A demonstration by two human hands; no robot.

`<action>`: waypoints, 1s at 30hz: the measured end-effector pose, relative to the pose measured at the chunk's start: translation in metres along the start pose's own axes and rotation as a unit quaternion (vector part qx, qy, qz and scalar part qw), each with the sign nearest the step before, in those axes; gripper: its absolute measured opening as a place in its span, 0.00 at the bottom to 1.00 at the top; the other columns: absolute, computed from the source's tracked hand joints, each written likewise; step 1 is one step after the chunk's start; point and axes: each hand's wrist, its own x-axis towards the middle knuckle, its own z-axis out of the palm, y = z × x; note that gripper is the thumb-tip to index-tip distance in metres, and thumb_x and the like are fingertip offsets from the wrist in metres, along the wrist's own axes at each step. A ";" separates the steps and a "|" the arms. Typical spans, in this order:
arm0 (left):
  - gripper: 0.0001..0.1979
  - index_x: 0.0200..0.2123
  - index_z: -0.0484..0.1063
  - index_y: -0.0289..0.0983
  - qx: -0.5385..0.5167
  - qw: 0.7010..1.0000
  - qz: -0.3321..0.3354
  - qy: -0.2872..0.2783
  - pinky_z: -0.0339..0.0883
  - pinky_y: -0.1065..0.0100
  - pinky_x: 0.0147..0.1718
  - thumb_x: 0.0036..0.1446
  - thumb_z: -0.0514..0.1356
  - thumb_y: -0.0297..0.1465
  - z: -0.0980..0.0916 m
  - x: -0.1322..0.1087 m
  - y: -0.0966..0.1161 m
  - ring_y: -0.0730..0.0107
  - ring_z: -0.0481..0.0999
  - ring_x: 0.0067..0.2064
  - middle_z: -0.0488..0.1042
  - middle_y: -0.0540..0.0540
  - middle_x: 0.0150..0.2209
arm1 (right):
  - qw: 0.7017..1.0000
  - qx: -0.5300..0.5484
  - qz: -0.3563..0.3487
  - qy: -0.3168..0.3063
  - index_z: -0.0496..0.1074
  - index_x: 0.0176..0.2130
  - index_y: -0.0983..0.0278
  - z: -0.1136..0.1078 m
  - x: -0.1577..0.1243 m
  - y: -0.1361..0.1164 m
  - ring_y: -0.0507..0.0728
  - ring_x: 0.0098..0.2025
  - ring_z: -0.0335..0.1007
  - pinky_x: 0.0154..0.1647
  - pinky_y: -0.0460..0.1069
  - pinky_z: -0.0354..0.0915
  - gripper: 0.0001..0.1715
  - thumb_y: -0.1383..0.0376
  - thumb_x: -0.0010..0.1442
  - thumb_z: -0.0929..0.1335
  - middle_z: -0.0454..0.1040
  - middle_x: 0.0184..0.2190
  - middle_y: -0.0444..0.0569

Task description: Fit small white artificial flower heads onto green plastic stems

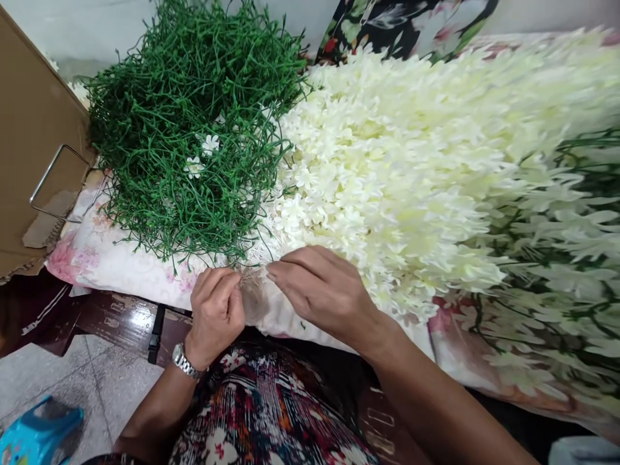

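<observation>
A tangled heap of thin green plastic stems [194, 116] fills the upper left, with a couple of small white flowers resting on it. Beside it spreads a large pile of cream-white artificial blossoms [378, 155]. At the front edge of the green heap, my left hand [217, 313], with a metal watch at the wrist, is closed in a pinch around a thin green stem. Just to its right, my right hand [322, 294] has its fingers pressed together near the stem's other end, by the white blossoms; what sits between those fingertips is too small to make out.
A flower-printed cushion [130, 268] lies under the piles. A cardboard box [39, 129] with a wire handle stands at the left. White flowers on green stems [557, 290] spread at the right. A blue stool [41, 433] is on the floor, lower left.
</observation>
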 end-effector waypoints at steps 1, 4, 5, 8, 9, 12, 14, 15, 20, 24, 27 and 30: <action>0.10 0.34 0.67 0.33 0.003 1.000 -0.001 -0.001 0.63 0.63 0.36 0.51 0.49 0.19 0.000 0.000 0.000 0.68 0.67 0.36 0.70 0.43 0.32 | 0.999 0.036 0.013 0.022 0.67 0.33 0.66 -0.003 -0.002 0.000 0.50 0.29 0.63 0.30 0.45 0.62 0.06 0.74 0.52 0.64 0.68 0.26 0.47; 0.10 0.34 0.68 0.33 0.005 1.000 -0.004 -0.002 0.63 0.63 0.37 0.51 0.50 0.20 0.000 -0.001 0.001 0.68 0.67 0.36 0.70 0.43 0.32 | 0.988 0.121 0.060 0.072 0.66 0.35 0.66 -0.011 -0.010 -0.003 0.49 0.29 0.65 0.29 0.43 0.64 0.09 0.75 0.51 0.65 0.69 0.27 0.47; 0.10 0.35 0.68 0.33 0.002 1.000 -0.007 0.000 0.63 0.63 0.37 0.51 0.51 0.20 -0.001 -0.002 0.002 0.67 0.67 0.37 0.70 0.43 0.33 | 0.984 0.140 0.073 0.081 0.66 0.35 0.65 -0.014 -0.013 -0.005 0.48 0.29 0.65 0.28 0.43 0.64 0.10 0.75 0.51 0.65 0.69 0.26 0.47; 0.10 0.37 0.68 0.34 -0.045 0.999 -0.026 0.013 0.63 0.64 0.39 0.51 0.52 0.21 -0.005 -0.005 0.007 0.67 0.68 0.39 0.69 0.43 0.35 | 0.975 0.183 0.092 0.086 0.66 0.37 0.64 -0.019 -0.026 -0.013 0.49 0.29 0.66 0.26 0.44 0.64 0.13 0.75 0.50 0.64 0.69 0.26 0.47; 0.10 0.37 0.68 0.34 -0.074 0.997 -0.035 0.015 0.63 0.65 0.39 0.51 0.52 0.21 -0.006 -0.005 0.010 0.68 0.68 0.39 0.69 0.43 0.36 | 0.971 0.202 0.096 0.089 0.66 0.38 0.64 -0.019 -0.031 -0.015 0.50 0.29 0.67 0.26 0.44 0.65 0.14 0.76 0.50 0.64 0.69 0.27 0.47; 0.10 0.39 0.67 0.35 -0.185 0.979 -0.085 -0.013 0.64 0.69 0.36 0.52 0.52 0.23 -0.008 -0.003 0.019 0.70 0.69 0.37 0.69 0.44 0.35 | 0.954 0.259 0.111 0.101 0.66 0.40 0.64 -0.018 -0.043 -0.022 0.51 0.30 0.67 0.28 0.46 0.65 0.18 0.78 0.48 0.63 0.70 0.27 0.48; 0.11 0.42 0.65 0.35 -0.260 0.955 -0.136 -0.034 0.64 0.70 0.35 0.54 0.52 0.26 -0.008 0.001 0.025 0.72 0.69 0.35 0.69 0.44 0.36 | 0.942 0.293 0.126 0.107 0.66 0.40 0.64 -0.016 -0.049 -0.026 0.51 0.30 0.67 0.28 0.47 0.65 0.19 0.79 0.47 0.63 0.70 0.27 0.48; 0.12 0.43 0.64 0.35 -0.292 0.943 -0.156 -0.040 0.64 0.70 0.36 0.54 0.52 0.27 -0.007 0.004 0.027 0.72 0.68 0.35 0.69 0.43 0.37 | 0.935 0.309 0.134 0.108 0.66 0.39 0.64 -0.016 -0.052 -0.027 0.51 0.30 0.67 0.29 0.47 0.65 0.19 0.79 0.47 0.63 0.70 0.27 0.48; 0.14 0.44 0.64 0.35 -0.360 0.923 -0.126 -0.044 0.61 0.66 0.44 0.53 0.54 0.28 -0.010 0.015 0.038 0.68 0.67 0.43 0.67 0.42 0.42 | 0.906 0.375 0.179 0.077 0.66 0.37 0.64 -0.018 -0.062 -0.035 0.50 0.28 0.65 0.27 0.47 0.64 0.16 0.79 0.49 0.63 0.69 0.25 0.46; 0.07 0.33 0.71 0.35 -0.362 0.921 -0.089 -0.116 0.63 0.69 0.38 0.54 0.53 0.26 -0.013 0.015 0.046 0.70 0.69 0.37 0.70 0.45 0.33 | 0.903 0.386 0.186 0.028 0.66 0.34 0.65 -0.023 -0.067 -0.041 0.48 0.26 0.63 0.26 0.45 0.62 0.11 0.77 0.50 0.63 0.68 0.24 0.46; 0.08 0.31 0.71 0.35 -0.395 0.895 -0.125 -0.168 0.64 0.71 0.31 0.55 0.51 0.25 -0.011 0.007 0.048 0.74 0.70 0.30 0.71 0.47 0.28 | 0.909 0.372 0.187 0.002 0.65 0.32 0.66 -0.026 -0.068 -0.045 0.47 0.25 0.61 0.24 0.44 0.60 0.07 0.75 0.52 0.62 0.66 0.22 0.46; 0.08 0.33 0.70 0.35 -0.389 0.889 -0.170 -0.173 0.64 0.73 0.26 0.55 0.52 0.27 -0.006 -0.005 0.047 0.76 0.68 0.26 0.70 0.48 0.25 | 0.916 0.352 0.187 -0.041 0.66 0.32 0.67 -0.031 -0.072 -0.048 0.47 0.24 0.61 0.24 0.44 0.60 0.05 0.73 0.53 0.62 0.67 0.22 0.46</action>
